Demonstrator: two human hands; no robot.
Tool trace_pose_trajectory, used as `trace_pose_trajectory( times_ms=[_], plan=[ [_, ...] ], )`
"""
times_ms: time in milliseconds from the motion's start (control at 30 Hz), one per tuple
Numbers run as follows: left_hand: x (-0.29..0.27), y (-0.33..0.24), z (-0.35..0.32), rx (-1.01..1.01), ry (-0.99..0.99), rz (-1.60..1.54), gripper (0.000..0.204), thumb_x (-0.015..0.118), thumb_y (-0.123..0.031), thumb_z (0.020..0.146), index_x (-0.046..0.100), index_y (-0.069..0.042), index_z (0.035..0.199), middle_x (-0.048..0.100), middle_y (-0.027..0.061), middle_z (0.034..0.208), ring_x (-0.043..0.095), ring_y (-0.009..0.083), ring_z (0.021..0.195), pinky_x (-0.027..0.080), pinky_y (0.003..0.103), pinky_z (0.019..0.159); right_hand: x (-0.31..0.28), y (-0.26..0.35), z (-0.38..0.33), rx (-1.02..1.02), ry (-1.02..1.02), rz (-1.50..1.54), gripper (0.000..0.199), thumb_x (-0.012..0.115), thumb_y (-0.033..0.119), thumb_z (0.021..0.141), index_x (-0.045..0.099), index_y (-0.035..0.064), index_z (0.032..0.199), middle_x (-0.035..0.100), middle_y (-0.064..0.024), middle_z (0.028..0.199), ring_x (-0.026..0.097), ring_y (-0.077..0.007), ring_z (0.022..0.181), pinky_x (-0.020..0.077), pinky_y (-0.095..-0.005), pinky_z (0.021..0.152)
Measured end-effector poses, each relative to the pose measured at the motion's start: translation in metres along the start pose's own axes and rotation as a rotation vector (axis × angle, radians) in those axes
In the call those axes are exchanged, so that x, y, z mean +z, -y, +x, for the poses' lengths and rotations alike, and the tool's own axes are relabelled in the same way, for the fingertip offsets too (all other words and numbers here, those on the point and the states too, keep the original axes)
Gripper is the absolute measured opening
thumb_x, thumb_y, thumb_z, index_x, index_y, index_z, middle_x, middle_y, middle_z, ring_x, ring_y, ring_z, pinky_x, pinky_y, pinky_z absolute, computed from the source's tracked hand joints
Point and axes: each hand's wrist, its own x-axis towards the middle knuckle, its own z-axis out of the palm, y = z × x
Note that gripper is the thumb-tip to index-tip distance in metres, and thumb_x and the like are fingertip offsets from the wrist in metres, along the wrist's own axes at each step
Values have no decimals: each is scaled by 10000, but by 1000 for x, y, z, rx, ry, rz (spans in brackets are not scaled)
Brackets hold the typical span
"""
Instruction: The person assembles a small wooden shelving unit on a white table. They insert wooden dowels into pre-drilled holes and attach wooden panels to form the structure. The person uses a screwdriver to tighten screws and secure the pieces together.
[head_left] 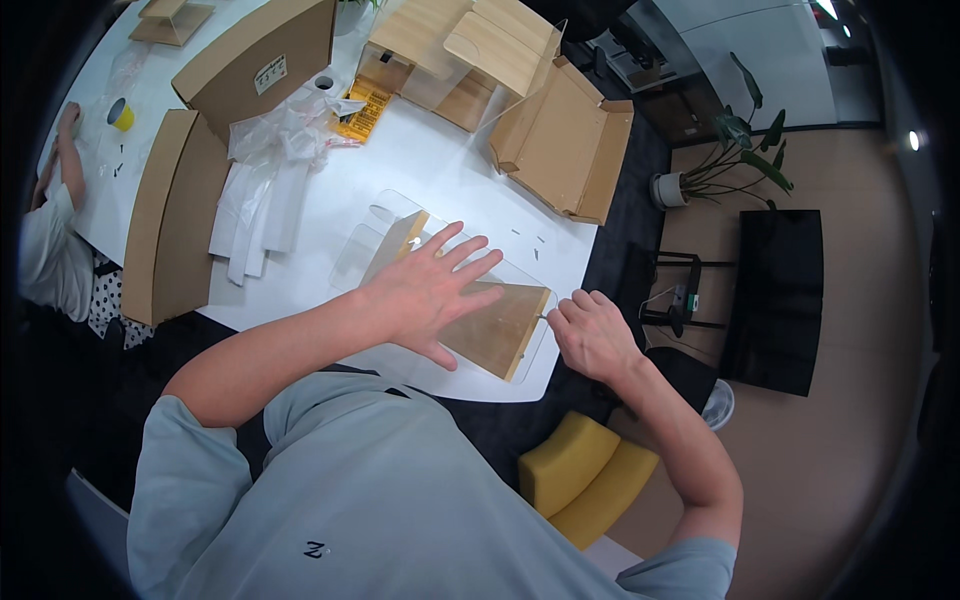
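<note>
My left hand (420, 290) is open, its fingers spread over a partly built piece of pale wooden boards (500, 325) and clear plastic panels (360, 255). The palm rests on or just above the piece; contact is hard to tell. At the right end board, my right hand (592, 335) is closed in a pinch. From its fingers a thin metal tool (543, 317) points at the board's edge; most of it is hidden in the hand. Small dark screws (538, 245) lie on the white table (470, 195) beyond the piece.
An open cardboard box (165, 215) and crumpled plastic wrapping (275, 140) lie left. A wood-and-clear-plastic stand (465, 60) and a cardboard tray (565, 140) are at the back. A yellow chair (575, 470) stands right. Another person's arm (70, 165) rests far left, near a yellow cup (120, 114).
</note>
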Motion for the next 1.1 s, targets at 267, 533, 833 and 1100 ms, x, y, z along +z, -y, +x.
trace_pose_trajectory(
  times_ms=[267, 533, 833, 1100],
  plan=[
    [3, 1, 0, 5, -18, -8, 1050, 802, -750, 714, 526, -169, 1543, 369, 192, 1673, 306, 407, 1564, 177, 620, 1304, -13, -8, 17, -236, 62, -158, 125, 604, 161, 918, 627, 90, 818, 604, -38, 812, 577, -223, 866, 467, -368, 773],
    [7, 0, -2, -16, -53, -3, 1043, 811, -730, 715, 525, -159, 1540, 400, 205, 1644, 328, 415, 1547, 200, 621, 1293, 3, -4, 20, 202, 148, 257, 135, 616, 106, 897, 696, 6, 855, 681, -144, 724, 697, -308, 705, 539, -435, 664],
    [10, -5, -2, -54, -52, -16, 1033, 791, -731, 745, 515, -144, 1549, 379, 217, 1657, 299, 414, 1562, 182, 625, 1296, 4, 14, 36, 965, 220, 867, 286, 577, 145, 975, 749, -65, 886, 717, -277, 800, 723, -432, 773, 581, -494, 763],
    [11, -10, -3, -92, -44, 11, 1021, 746, -752, 786, 495, -151, 1572, 356, 219, 1673, 258, 413, 1581, 157, 625, 1301, -33, 18, 26, 604, 55, 318, 240, 592, 158, 999, 625, -25, 847, 700, -238, 769, 705, -441, 769, 571, -520, 718]
  ],
)
